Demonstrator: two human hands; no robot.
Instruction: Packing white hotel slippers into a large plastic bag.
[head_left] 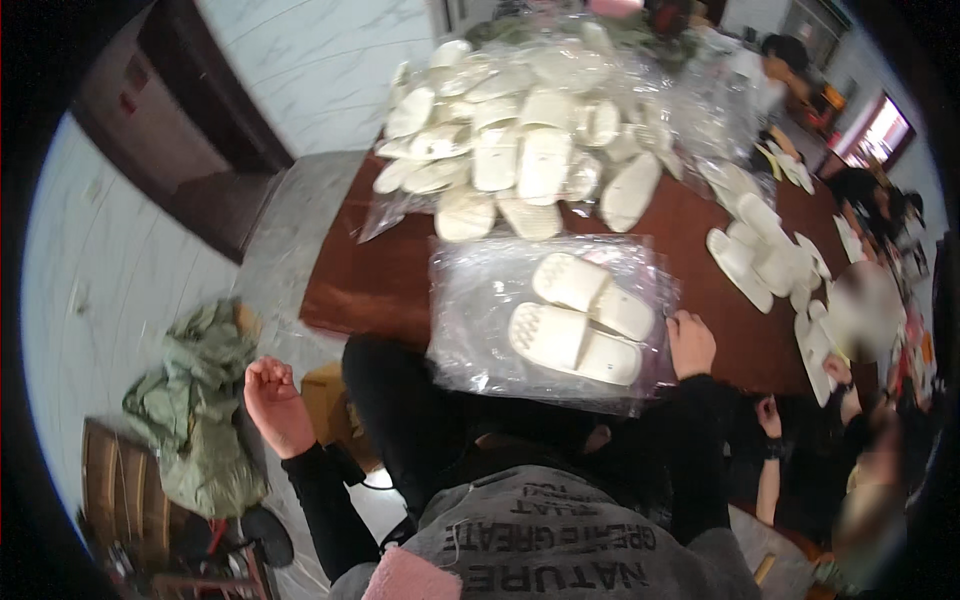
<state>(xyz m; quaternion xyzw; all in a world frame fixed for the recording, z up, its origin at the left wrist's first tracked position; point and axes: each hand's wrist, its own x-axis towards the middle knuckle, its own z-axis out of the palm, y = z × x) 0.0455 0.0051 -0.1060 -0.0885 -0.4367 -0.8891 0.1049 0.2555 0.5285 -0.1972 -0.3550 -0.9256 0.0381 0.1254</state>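
Observation:
In front of me on the table, a pair of white slippers (576, 338) lies on a stack of clear plastic bags (470, 345), the two side by side and slanted. My right hand (692, 345) is at the right edge of the bags, its bent fingers closed on the plastic there. Out to the left, away from the table, my left hand (277, 405) is raised with its fingers curled in; nothing shows in it. A big heap of white slippers (520, 130), partly under clear plastic, covers the far part of the table.
More white slippers (765, 255) lie along the right side of the red-brown table (365, 285). Other people (865, 420) sit there, their hands near slippers. Left of me are a green sack (205, 430) on the floor and a cardboard box (330, 410) by my leg.

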